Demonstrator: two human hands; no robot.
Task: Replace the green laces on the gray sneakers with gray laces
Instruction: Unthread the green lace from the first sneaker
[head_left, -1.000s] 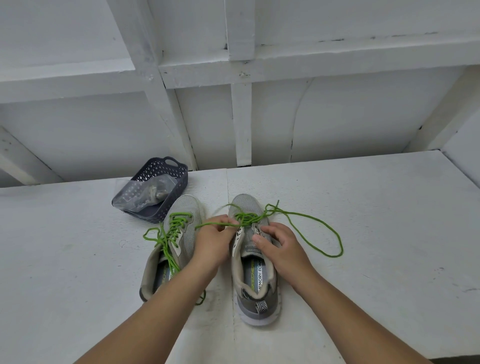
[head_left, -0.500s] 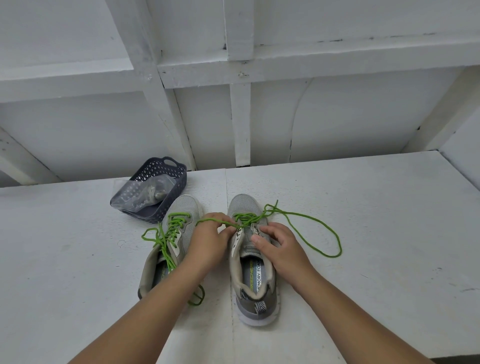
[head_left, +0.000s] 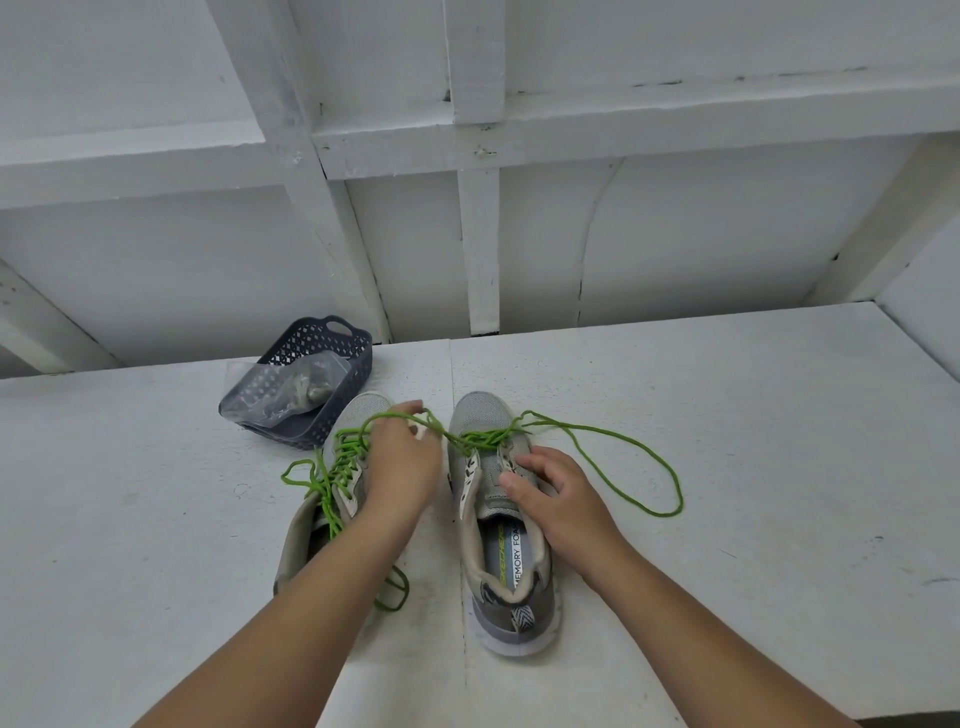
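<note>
Two gray sneakers stand side by side on the white surface, toes pointing away from me. The right sneaker (head_left: 506, 566) has a green lace (head_left: 631, 457) loosened to its lower eyelets, one end looping out to the right. My left hand (head_left: 402, 467) pinches the other end of that lace and holds it up and to the left. My right hand (head_left: 558, 501) rests on the sneaker's tongue, fingers bent, holding the shoe down. The left sneaker (head_left: 322, 499) keeps its green lace (head_left: 337, 467) fully threaded; my left arm hides part of it.
A dark blue plastic basket (head_left: 343, 364) lies tipped behind the left sneaker, with a clear bag holding gray laces (head_left: 306, 389) spilling from it. White wooden wall framing rises behind the surface. A wall edge (head_left: 919, 332) bounds the far right.
My left hand has pulled the green lace end farther out of the right sneaker, up and to the left. The right hand has shifted slightly on the tongue.
</note>
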